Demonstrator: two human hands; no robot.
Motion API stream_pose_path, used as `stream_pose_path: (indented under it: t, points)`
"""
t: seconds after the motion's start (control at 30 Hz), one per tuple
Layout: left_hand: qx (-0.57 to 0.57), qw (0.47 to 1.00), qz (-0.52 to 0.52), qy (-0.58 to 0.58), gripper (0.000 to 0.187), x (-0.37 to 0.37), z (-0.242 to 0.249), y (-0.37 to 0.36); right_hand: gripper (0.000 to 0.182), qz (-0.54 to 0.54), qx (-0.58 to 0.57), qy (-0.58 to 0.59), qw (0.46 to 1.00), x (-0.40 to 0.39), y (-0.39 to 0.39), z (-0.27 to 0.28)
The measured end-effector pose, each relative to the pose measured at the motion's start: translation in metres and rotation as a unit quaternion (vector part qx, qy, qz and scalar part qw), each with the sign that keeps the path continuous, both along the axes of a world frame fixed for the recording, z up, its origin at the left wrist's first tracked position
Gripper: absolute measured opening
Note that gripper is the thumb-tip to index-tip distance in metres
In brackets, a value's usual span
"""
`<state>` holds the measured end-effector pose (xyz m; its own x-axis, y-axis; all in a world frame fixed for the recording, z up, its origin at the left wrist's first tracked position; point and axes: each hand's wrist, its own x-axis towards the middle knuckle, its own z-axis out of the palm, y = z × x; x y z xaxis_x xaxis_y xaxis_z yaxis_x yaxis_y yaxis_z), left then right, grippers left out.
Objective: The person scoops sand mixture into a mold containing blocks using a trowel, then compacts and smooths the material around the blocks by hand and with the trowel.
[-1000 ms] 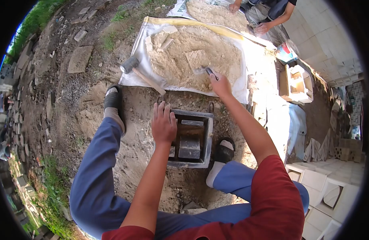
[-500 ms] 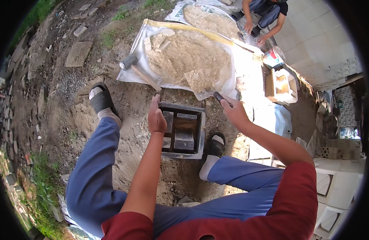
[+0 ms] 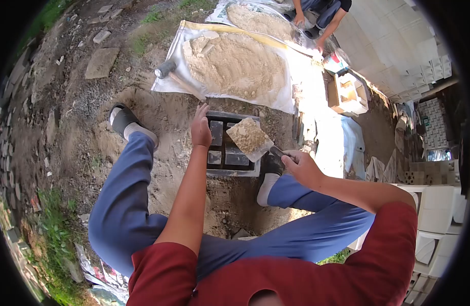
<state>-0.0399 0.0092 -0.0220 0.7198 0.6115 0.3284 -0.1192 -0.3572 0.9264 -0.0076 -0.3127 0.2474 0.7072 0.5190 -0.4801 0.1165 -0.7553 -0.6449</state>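
A trowel (image 3: 265, 148) loaded with sandy mix (image 3: 246, 135) is in my right hand (image 3: 302, 168), its handle wrapped by my fingers. The blade hangs over the right part of a dark metal mould (image 3: 232, 173) with rectangular blocks inside. My left hand (image 3: 200, 127) rests at the mould's left edge, fingers stretched and pointing forward. Beyond the mould, a heap of sandy mix (image 3: 235, 66) lies on a white sack sheet (image 3: 168, 51).
A mallet (image 3: 165, 69) lies at the sheet's left corner. My sandalled feet flank the mould. A pale hollow block (image 3: 351, 94) and a bucket (image 3: 336, 61) stand at the right. Another person (image 3: 324, 18) crouches at the top, near a second heap (image 3: 260, 23).
My right hand has brought the loaded trowel from the heap back over the mould. My left hand stays by the mould's left side. The view has shifted slightly.
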Motion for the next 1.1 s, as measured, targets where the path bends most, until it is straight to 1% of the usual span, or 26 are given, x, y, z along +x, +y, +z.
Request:
stream_pose_path:
  t: [0.03,0.1,0.13,0.17,0.23,0.27,0.3,0.37,0.43,0.5,0.53,0.57,0.6,0.63,0.67,0.7,0.77,0.83,0.87,0.9,0.93,0.97,1.0,1.03,1.07,1.1]
  points:
    - [0.000,1.000,-0.006,0.003,0.061,-0.002,0.003,-0.002,0.032,-0.006,0.000,0.003,1.000,-0.002,-0.002,0.005]
    - [0.126,0.991,-0.025,0.038,0.061,-0.003,0.011,-0.007,0.032,0.039,-0.055,-0.001,0.998,0.002,-0.005,0.016]
    - [0.137,0.989,-0.050,0.034,0.061,-0.005,0.012,-0.008,0.034,0.048,-0.059,0.001,0.997,0.004,-0.006,0.019]
    - [0.138,0.989,-0.053,0.034,0.061,-0.007,0.010,-0.009,0.034,0.045,-0.058,0.002,0.997,0.010,-0.009,0.018]
    - [0.180,0.979,-0.088,0.036,0.064,-0.010,0.008,-0.010,0.037,0.130,-0.082,-0.051,0.987,0.026,-0.015,0.013]
    - [0.182,0.979,-0.089,0.034,0.064,-0.013,0.010,-0.013,0.041,0.163,-0.071,-0.065,0.982,0.034,-0.014,0.015]
    - [0.184,0.977,-0.102,0.037,0.065,-0.019,0.012,-0.015,0.041,0.164,-0.069,-0.069,0.982,0.043,-0.013,0.018]
    - [0.187,0.975,-0.109,0.039,0.066,-0.030,0.013,-0.020,0.043,0.212,-0.137,-0.039,0.967,0.065,-0.009,0.026]
    - [0.191,0.973,-0.112,0.061,0.066,-0.042,0.011,-0.029,0.045,0.229,-0.132,-0.029,0.964,0.092,-0.009,0.019]
    - [0.179,0.977,-0.092,0.070,0.062,-0.048,0.019,-0.043,0.047,0.342,-0.111,-0.114,0.926,0.120,-0.005,0.010]
    - [0.081,0.994,-0.073,0.031,0.062,-0.049,0.018,-0.053,0.047,0.363,-0.119,-0.132,0.915,0.131,-0.002,0.004]
    - [-0.018,0.998,-0.053,-0.007,0.061,-0.051,0.021,-0.065,0.047,0.374,-0.119,-0.129,0.911,0.142,0.005,0.000]
    - [-0.077,0.995,-0.047,-0.034,0.060,-0.058,0.022,-0.077,0.045,0.404,-0.135,-0.161,0.890,0.153,0.010,-0.007]
    - [-0.082,0.996,-0.036,-0.027,0.060,-0.065,0.026,-0.089,0.043,0.434,-0.148,-0.190,0.868,0.162,0.016,-0.015]
    - [-0.092,0.995,-0.031,-0.037,0.062,-0.071,0.027,-0.099,0.039,0.432,-0.140,-0.189,0.871,0.165,0.024,-0.015]
    - [-0.100,0.994,-0.027,-0.047,0.063,-0.077,0.030,-0.108,0.040,0.451,-0.144,-0.179,0.863,0.170,0.033,-0.013]
    - [-0.094,0.995,-0.022,-0.040,0.068,-0.088,0.037,-0.126,0.043,0.471,-0.145,-0.206,0.845,0.179,0.049,-0.017]
    - [-0.082,0.996,-0.028,0.000,0.080,-0.097,0.048,-0.137,0.046,0.510,-0.150,-0.213,0.820,0.188,0.066,-0.014]
    - [-0.076,0.996,-0.034,0.012,0.080,-0.101,0.049,-0.141,0.046,0.527,-0.136,-0.214,0.811,0.192,0.072,-0.017]
    - [0.011,0.997,-0.002,0.071,0.085,-0.105,0.049,-0.145,0.048,0.547,-0.133,-0.217,0.798,0.194,0.080,-0.015]
    - [0.102,0.986,0.025,0.127,0.093,-0.107,0.050,-0.147,0.048,0.560,-0.114,-0.222,0.790,0.197,0.087,-0.016]
    - [0.113,0.984,0.009,0.136,0.093,-0.109,0.050,-0.149,0.048,0.571,-0.094,-0.227,0.783,0.199,0.092,-0.019]
    - [0.154,0.972,0.025,0.174,0.105,-0.111,0.050,-0.152,0.048,0.558,-0.086,-0.222,0.795,0.198,0.098,-0.019]
    - [0.194,0.957,0.044,0.210,0.119,-0.111,0.049,-0.155,0.047,0.583,-0.073,-0.228,0.776,0.198,0.105,-0.019]
    - [0.220,0.945,0.032,0.240,0.137,-0.111,0.049,-0.156,0.047,0.608,-0.060,-0.234,0.756,0.198,0.111,-0.021]
    - [0.228,0.942,0.021,0.245,0.137,-0.112,0.049,-0.158,0.047,0.599,-0.055,-0.230,0.765,0.196,0.114,-0.022]
